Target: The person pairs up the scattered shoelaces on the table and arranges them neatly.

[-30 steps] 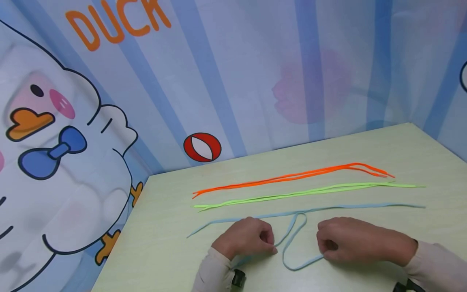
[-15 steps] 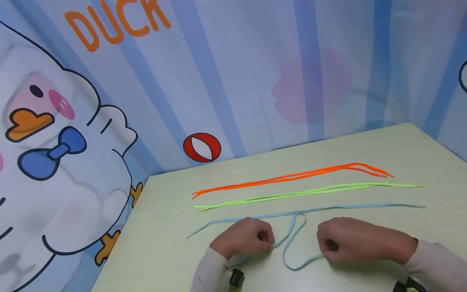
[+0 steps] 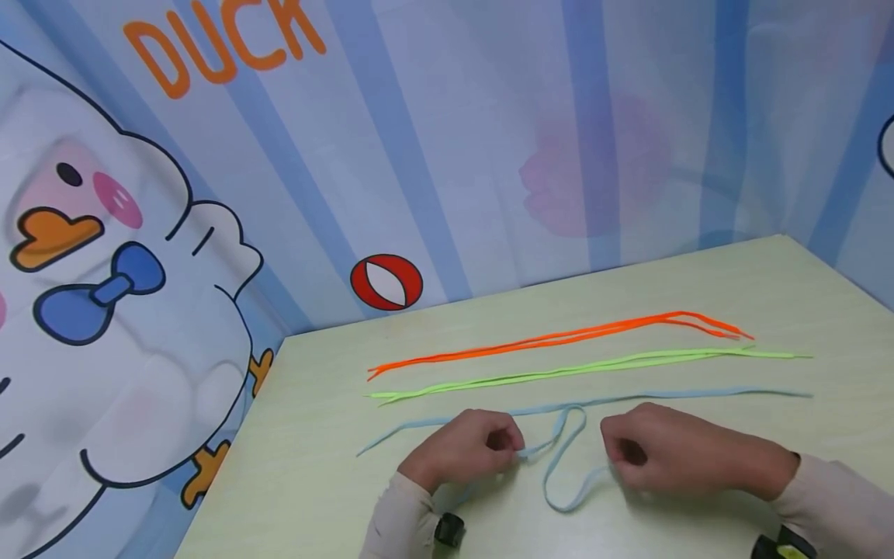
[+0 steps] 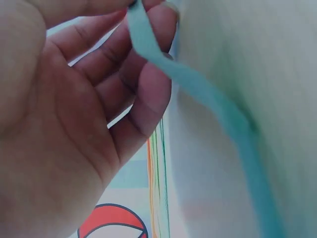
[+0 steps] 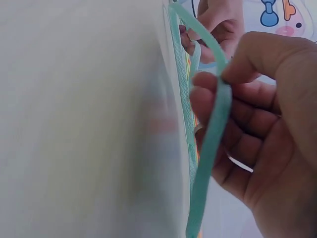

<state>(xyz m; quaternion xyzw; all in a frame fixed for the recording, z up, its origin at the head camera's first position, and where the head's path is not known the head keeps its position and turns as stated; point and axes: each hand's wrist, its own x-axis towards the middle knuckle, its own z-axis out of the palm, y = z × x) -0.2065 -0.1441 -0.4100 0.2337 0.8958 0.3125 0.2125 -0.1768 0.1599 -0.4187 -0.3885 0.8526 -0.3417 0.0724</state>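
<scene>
A light blue shoelace [image 3: 561,508] hangs in a loose bend between my two hands. My left hand [image 3: 464,452] pinches one part of it, and in the left wrist view the lace [image 4: 198,87] trails off from the fingertips. With thumb and fingertips my right hand [image 3: 687,450] pinches another part; the right wrist view shows the lace [image 5: 210,139] running down past the fingers. Both hands are slightly above the table. Just beyond them a straight light blue shoelace [image 3: 670,394] lies across the table, and the bend's top meets it. My left hand hides part of that straight lace.
A pair of green shoelaces [image 3: 545,377] lies behind the blue one, roughly parallel. Farther back is an orange pair [image 3: 531,343]. The pale table [image 3: 803,287] ends at a printed cloth backdrop [image 3: 475,140] on the far side.
Both hands have risen a little and shifted slightly away from the table's near side, lifting the pinched parts of the blue shoelace. The other shoelaces have not moved.
</scene>
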